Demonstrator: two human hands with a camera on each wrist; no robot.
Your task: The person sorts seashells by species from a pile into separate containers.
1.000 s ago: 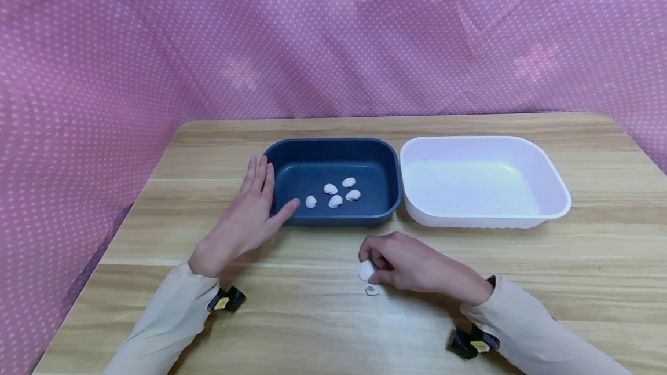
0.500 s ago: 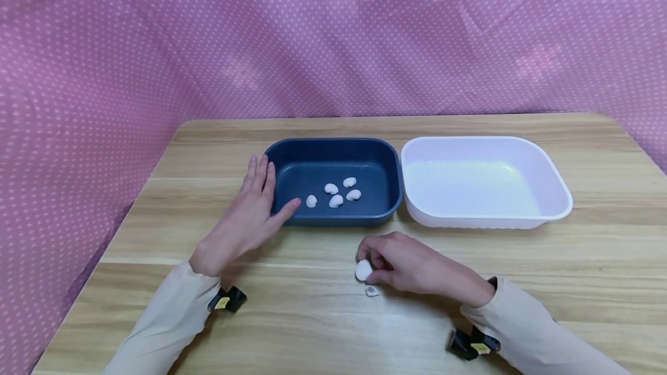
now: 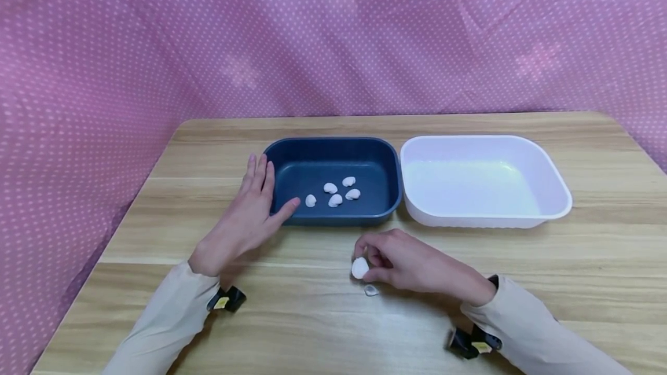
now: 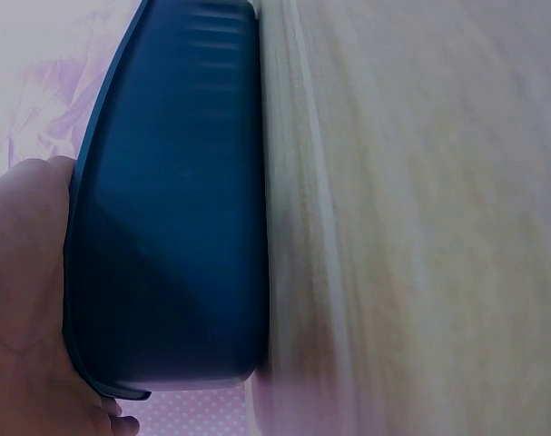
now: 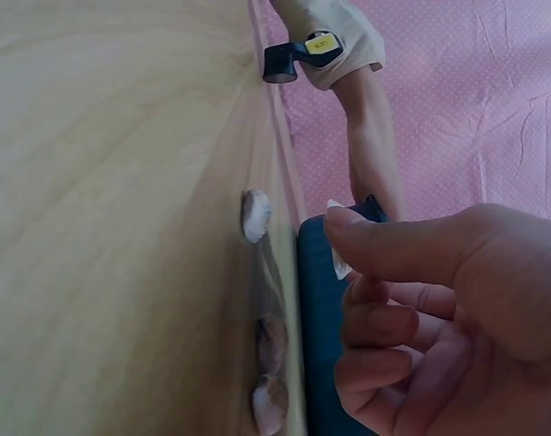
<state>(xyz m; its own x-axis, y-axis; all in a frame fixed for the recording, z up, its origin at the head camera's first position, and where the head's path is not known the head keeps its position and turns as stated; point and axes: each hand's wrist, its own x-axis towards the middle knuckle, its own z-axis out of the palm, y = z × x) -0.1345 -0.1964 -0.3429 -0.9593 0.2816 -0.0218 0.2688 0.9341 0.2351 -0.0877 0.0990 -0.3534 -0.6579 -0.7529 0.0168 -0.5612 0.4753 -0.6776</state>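
Observation:
My right hand (image 3: 409, 264) pinches a white seashell (image 3: 359, 268) between thumb and curled fingers, close over the table. The right wrist view shows that pinched shell (image 5: 339, 259) edge-on at the thumb tip. A smaller shell (image 3: 371, 290) lies on the table just below the right hand. My left hand (image 3: 242, 219) rests with straight, spread fingers on the left end of a dark blue basin (image 3: 339, 221), the thumb over its front rim. Several white shells (image 3: 336, 201) lie inside this basin. In the left wrist view the left hand (image 4: 25, 282) lies along the rim.
A white basin (image 3: 487, 221) stands right beside the blue one. Both sit on a wood-grain table (image 3: 292, 317), with a pink dotted cloth (image 3: 333, 39) hanging behind and to the left. Further shells (image 5: 269, 404) show on the table in the right wrist view.
My right hand has shifted slightly left with the pinched shell, which has moved away from the smaller shell beneath. The left hand and both basins keep their places.

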